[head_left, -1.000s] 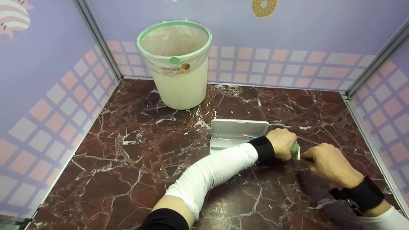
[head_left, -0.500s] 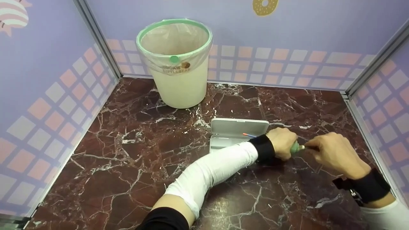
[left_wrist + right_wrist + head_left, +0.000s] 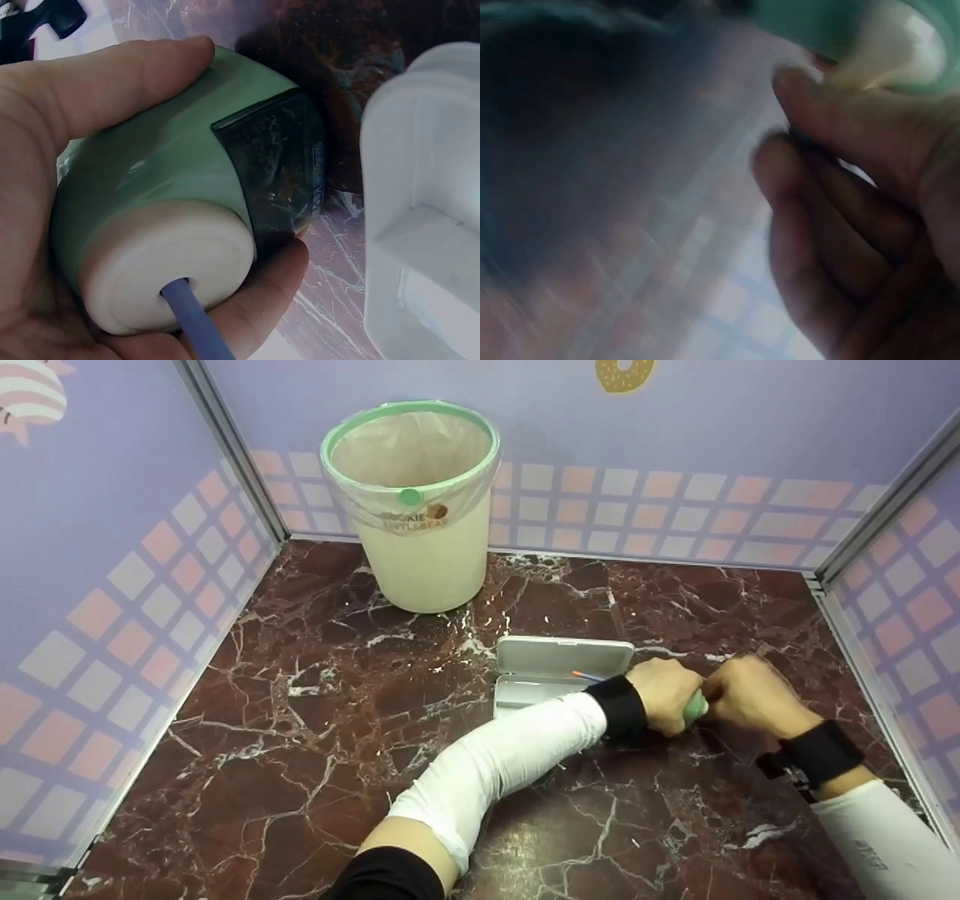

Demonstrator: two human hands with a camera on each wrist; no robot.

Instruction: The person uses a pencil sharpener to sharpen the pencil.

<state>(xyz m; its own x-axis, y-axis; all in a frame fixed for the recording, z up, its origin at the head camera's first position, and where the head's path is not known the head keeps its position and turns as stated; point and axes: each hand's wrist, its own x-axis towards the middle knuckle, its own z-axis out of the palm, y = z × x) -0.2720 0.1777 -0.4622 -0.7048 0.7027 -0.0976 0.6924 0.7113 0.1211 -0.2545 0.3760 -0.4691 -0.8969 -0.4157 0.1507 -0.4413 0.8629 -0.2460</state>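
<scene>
In the head view the left hand [image 3: 664,695], arm stretched out, hides most of a green device [image 3: 696,709] just right of an open grey case [image 3: 564,658], itself partly behind the white sleeve [image 3: 502,765]; the device's axis runs towards the right hand [image 3: 754,696], knuckles up. In the left wrist view, thumb and fingers curl round it, cream end [image 3: 161,262] towards the wrist; a violet stick [image 3: 196,322] juts out (the bottom edge cuts it off). The right wrist view is blurred: thumb and curled fingers pinch a dark knob [image 3: 804,141], barely visible.
</scene>
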